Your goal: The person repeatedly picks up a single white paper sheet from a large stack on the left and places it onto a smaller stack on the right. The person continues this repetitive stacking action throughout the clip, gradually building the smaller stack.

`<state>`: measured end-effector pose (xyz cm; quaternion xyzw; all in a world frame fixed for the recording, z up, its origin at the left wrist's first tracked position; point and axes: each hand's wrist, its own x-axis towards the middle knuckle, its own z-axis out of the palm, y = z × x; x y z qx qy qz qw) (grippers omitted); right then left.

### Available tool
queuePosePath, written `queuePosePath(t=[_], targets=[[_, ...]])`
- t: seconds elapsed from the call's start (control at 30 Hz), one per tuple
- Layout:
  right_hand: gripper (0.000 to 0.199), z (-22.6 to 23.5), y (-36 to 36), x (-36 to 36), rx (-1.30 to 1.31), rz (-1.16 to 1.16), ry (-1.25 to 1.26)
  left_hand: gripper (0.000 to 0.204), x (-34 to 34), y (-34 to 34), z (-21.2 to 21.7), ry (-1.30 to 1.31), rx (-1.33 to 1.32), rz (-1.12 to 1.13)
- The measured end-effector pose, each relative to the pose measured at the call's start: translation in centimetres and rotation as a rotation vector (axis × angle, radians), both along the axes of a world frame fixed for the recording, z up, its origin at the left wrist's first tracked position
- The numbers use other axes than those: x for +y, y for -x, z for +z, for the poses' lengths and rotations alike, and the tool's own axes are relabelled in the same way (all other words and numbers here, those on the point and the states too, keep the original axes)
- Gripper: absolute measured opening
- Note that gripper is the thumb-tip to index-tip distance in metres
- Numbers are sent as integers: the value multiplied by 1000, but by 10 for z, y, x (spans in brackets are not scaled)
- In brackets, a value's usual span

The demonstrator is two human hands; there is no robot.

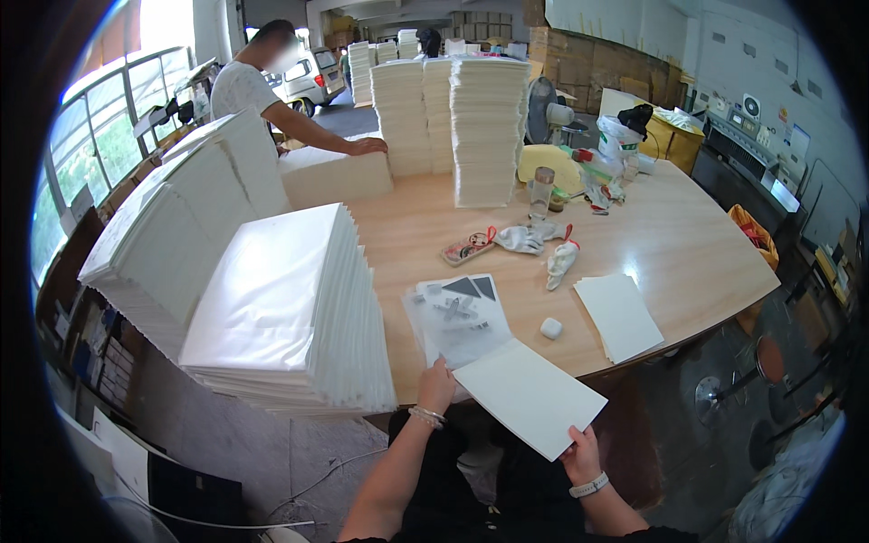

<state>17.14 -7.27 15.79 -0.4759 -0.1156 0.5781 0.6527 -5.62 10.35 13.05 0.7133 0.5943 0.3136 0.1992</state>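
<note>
My right hand [580, 455] is closed on the near right corner of a cream paper pad or board [529, 395], thumb on top. This pad slants over the table's front edge. My left hand [438, 385] pinches the near edge of a translucent, bag-like sheet [462, 321] with dark printed shapes. The sheet lies flat on the table and meets the pad's far left edge; whether the pad is inside it or only touching, I cannot tell. A small white rounded case [550, 328] sits right of the sheet. Farther right lies a short pile of cream sheets [619, 317].
Tall stacks of plastic-wrapped paper [272, 281] crowd the left side; more paper stacks [489, 136] stand at the back. White gloves [534, 240], a small tray [467, 248] and a clear cup [541, 192] occupy the table's middle. A co-worker [262, 90] touches a paper stack, far left.
</note>
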Motion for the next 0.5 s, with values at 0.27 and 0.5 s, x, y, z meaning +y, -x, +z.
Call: queuePosePath(t=[0.27, 0.5], targets=[[15, -2, 0, -13, -6, 14, -6, 59, -37, -25, -17, 98, -371, 7], [14, 7, 14, -24, 109, 52, 95, 39, -37, -79, -78, -8, -789, -201]])
